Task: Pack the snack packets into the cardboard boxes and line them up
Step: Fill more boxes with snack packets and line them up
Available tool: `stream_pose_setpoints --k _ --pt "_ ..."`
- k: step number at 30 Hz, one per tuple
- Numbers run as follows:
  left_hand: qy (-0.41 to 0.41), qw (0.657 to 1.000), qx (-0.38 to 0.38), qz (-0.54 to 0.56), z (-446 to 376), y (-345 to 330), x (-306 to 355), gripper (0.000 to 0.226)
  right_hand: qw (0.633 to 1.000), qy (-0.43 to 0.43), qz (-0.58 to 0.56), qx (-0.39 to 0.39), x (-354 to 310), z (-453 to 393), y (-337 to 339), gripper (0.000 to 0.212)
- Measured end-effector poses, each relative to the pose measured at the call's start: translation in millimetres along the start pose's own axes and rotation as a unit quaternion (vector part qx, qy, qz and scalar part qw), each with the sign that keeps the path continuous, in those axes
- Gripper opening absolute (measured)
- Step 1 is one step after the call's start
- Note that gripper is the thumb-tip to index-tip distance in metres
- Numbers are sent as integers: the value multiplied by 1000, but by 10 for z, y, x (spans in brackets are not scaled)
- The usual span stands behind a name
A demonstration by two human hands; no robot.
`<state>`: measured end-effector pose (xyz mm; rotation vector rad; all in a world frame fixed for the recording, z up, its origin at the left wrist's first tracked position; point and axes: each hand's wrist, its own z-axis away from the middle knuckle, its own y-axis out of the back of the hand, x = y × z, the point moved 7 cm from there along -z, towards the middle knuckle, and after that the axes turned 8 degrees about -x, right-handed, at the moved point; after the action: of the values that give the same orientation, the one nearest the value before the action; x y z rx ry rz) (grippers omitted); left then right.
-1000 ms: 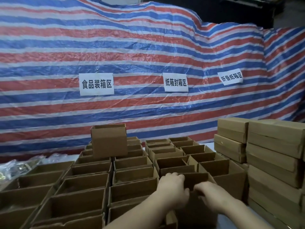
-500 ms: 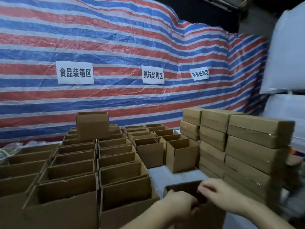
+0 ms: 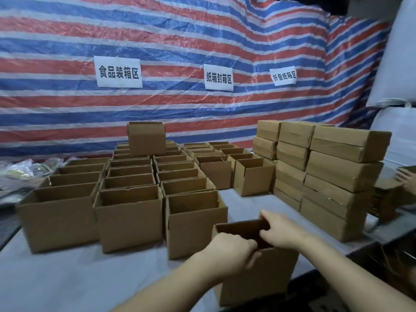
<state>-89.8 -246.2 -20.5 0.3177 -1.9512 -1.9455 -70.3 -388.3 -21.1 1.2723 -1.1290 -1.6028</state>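
Nearest, both hands grip one open cardboard box at the worktop's edge, left hand fingers curled over its rim, right hand pinching inside; it could tip off. Snack packets lie far left.

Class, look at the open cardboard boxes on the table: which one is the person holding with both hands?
The lone open box nearest the camera, apart from the rows. The left hand grips its near rim and the right hand its far rim; no hand touches the others.
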Motion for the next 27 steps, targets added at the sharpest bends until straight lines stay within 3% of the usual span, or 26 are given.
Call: stream_pose_setpoints --k 7,10,17,27 --pt "63 996 48 -36 1165 -78 -380 27 997 79 18 -8 -1043 146 -471 9" --pt "111 993 41 -22 1699 -90 -676 27 994 106 16 -19 -1601 141 -681 34" --pt "196 978 53 -41 2526 6 -1297 26 989 135 44 -37 -2744 -46 -938 49" --pt "198 976 72 -58 2644 50 -1645 29 992 117 42 -18 -3014 -234 -987 46"
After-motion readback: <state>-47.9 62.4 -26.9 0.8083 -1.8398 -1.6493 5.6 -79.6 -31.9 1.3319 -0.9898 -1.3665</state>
